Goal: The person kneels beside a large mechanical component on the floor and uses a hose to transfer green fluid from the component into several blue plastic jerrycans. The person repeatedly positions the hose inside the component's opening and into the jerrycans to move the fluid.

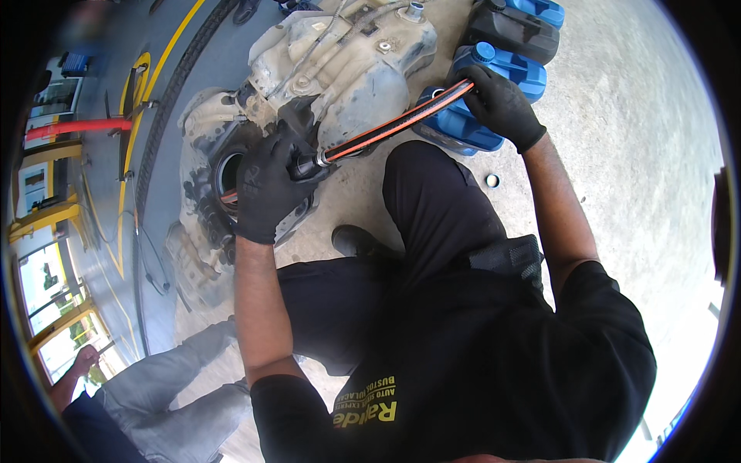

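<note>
My left hand [270,185], in a black glove, is closed around a dark rounded piece at one end of a siphon hose [386,130]. The hose is black with orange stripes, and a metal clamp shows where it leaves that piece. Below the hand, another striped length enters the round opening [229,174] of a dirty beige fuel tank [363,77]. My right hand [502,100], also gloved, grips the hose's far end above a blue jerry can [457,123]. Its fingers cover part of the can, and I cannot tell whether the hose tip is inside it.
Another blue can with a blue cap [483,52] and a black jerry can [513,35] stand behind. A small round cap [492,180] lies on the concrete by my knee. Someone in grey trousers [166,390] is at lower left, near yellow lift parts [46,221] and a red bar [85,126].
</note>
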`<state>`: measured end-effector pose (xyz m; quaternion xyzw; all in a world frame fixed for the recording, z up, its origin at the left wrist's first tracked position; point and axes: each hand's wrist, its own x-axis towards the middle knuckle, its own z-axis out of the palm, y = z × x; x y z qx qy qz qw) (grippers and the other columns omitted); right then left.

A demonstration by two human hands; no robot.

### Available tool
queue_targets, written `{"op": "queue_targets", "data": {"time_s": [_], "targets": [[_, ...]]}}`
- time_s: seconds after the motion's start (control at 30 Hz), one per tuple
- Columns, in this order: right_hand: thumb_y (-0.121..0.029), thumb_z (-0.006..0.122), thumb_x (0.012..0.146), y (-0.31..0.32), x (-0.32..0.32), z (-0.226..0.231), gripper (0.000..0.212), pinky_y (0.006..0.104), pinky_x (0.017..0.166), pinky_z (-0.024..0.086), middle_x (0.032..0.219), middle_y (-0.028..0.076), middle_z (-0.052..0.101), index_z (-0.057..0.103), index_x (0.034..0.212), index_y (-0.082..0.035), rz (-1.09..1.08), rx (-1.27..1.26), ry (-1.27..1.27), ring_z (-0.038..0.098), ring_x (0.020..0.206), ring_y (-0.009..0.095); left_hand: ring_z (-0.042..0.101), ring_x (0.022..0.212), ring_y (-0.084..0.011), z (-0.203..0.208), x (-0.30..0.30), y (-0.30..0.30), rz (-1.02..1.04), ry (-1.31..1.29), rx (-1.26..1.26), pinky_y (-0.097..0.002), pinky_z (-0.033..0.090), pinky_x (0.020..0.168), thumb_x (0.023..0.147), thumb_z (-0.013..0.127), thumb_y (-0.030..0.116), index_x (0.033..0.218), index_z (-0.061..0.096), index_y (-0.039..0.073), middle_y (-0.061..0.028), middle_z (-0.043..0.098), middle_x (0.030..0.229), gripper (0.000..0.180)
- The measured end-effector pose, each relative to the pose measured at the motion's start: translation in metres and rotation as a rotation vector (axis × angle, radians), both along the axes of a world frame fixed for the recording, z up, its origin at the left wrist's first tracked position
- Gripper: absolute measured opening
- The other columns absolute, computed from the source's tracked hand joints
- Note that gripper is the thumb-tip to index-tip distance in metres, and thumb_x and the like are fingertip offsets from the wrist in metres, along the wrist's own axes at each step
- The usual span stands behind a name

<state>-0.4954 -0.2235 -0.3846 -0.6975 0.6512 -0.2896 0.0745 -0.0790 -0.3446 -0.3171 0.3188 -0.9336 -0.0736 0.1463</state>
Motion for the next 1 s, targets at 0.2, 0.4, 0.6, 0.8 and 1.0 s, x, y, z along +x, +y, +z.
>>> {"op": "queue_targets", "data": {"time_s": [0.2,0.4,0.6,0.8,1.0], "targets": [[-0.013,0.068,0.096,-0.001,0.001,0.001,0.028,0.0485,0.085,0.059,0.110,0.018,0.072,0.066,0.124,-0.007,-0.006,-0.008,-0.013,0.073,0.099,0.039,0.065,0.095,-0.0320,0.005,0.000,0.003,-0.016,0.058,-0.030,-0.0456,0.053,0.082,0.070,0.100,0.032,0.109,0.069,0.005,-0.0106,0.067,0.100,0.056],[-0.015,0.069,0.097,0.000,-0.001,-0.005,0.029,0.0474,0.084,0.059,0.111,0.016,0.072,0.067,0.125,-0.007,-0.001,-0.050,0.030,0.073,0.099,0.038,0.067,0.095,-0.0329,0.012,-0.007,0.005,-0.043,-0.027,0.108,-0.0454,0.054,0.084,0.071,0.097,0.022,0.121,0.074,0.003,-0.0122,0.071,0.102,0.059],[-0.017,0.069,0.098,0.003,0.003,0.000,0.028,0.0469,0.083,0.058,0.113,0.015,0.072,0.066,0.125,-0.008,-0.005,-0.045,0.054,0.073,0.100,0.037,0.067,0.080,-0.0358,0.008,-0.014,0.006,-0.114,0.100,0.068,-0.0471,0.051,0.072,0.079,0.086,0.016,0.088,0.071,0.006,-0.0122,0.067,0.086,0.021],[-0.017,0.069,0.098,0.003,0.001,-0.001,0.028,0.0471,0.084,0.058,0.114,0.015,0.072,0.066,0.125,-0.008,0.001,-0.034,0.065,0.073,0.100,0.037,0.069,0.089,-0.0342,0.006,-0.009,0.007,-0.037,0.101,0.112,-0.0471,0.053,0.077,0.077,0.089,0.021,0.095,0.073,0.008,-0.0112,0.070,0.095,0.029],[-0.017,0.069,0.098,0.002,0.001,-0.002,0.029,0.0471,0.084,0.059,0.113,0.015,0.072,0.067,0.125,-0.008,-0.005,-0.048,0.090,0.073,0.100,0.037,0.069,0.108,-0.0375,0.018,-0.003,0.011,-0.030,0.024,0.122,-0.0468,0.055,0.095,0.074,0.095,0.026,0.127,0.069,0.004,-0.0162,0.070,0.116,0.063]]}}
